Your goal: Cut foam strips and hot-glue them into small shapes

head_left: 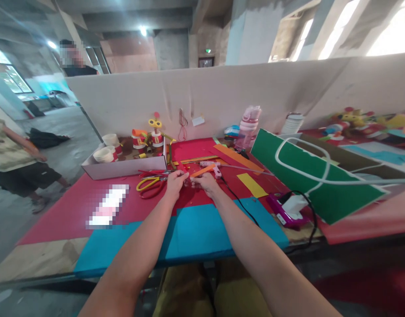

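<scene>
My right hand (205, 182) has its fingers closed on an orange paper strip (203, 170), which slants up to the right. Close beside it, my left hand (176, 181) is pinched, with a small red strip (183, 167) at its fingertips. The two hands nearly meet above the red table covering. Just behind the orange strip lies a pink glue gun (215, 169) with a black cord. Left of my left hand are yellow-handled pliers (146, 182) and red-handled scissors (152, 190).
A shallow box (129, 167) holds paper cups (103, 155) and a yellow-headed figure (156, 132). Orange strips (238, 157) and a yellow piece (251, 185) lie to the right. A purple power strip (286, 211) and green board (308, 180) stand beyond. A person (13, 149) is at left.
</scene>
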The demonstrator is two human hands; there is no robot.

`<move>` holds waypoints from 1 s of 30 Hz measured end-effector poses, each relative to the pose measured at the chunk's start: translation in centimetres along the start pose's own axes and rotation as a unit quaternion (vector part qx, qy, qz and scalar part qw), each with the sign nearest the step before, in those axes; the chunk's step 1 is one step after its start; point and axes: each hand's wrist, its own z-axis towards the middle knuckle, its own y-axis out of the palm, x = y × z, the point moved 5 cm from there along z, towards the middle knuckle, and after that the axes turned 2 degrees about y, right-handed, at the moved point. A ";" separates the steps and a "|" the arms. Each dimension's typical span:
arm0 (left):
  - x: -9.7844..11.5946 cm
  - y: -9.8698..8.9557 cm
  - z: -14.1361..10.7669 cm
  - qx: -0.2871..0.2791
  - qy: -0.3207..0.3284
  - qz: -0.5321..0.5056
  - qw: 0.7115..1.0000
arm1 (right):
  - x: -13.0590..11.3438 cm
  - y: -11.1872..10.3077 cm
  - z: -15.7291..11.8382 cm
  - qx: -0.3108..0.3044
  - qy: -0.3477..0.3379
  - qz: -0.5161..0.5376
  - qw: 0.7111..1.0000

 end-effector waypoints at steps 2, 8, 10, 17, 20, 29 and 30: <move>0.3 0.3 -0.2 -0.010 0.003 -0.005 1.000 | -0.2 0.0 -0.2 0.009 0.000 0.006 1.000; 1.0 0.8 -0.5 -0.021 0.033 0.054 0.998 | -0.5 0.0 -0.6 0.026 0.010 0.040 0.999; 1.1 0.5 -0.4 -0.008 0.055 0.080 0.995 | -0.5 0.0 -0.6 0.029 0.006 0.025 0.999; 0.3 0.2 0.2 0.000 0.049 0.073 0.996 | -0.5 0.2 -0.5 0.027 -0.008 0.006 1.000; -0.1 0.6 0.1 -0.016 0.017 0.016 1.000 | -0.5 0.2 -0.5 0.028 -0.011 0.032 0.999; -0.5 0.2 0.3 -0.010 0.008 0.000 1.000 | -0.9 -0.1 -0.5 0.037 -0.065 -0.008 0.997; -0.5 0.3 0.3 -0.012 0.006 -0.001 1.000 | -0.9 -0.1 -0.4 0.036 -0.063 -0.013 0.997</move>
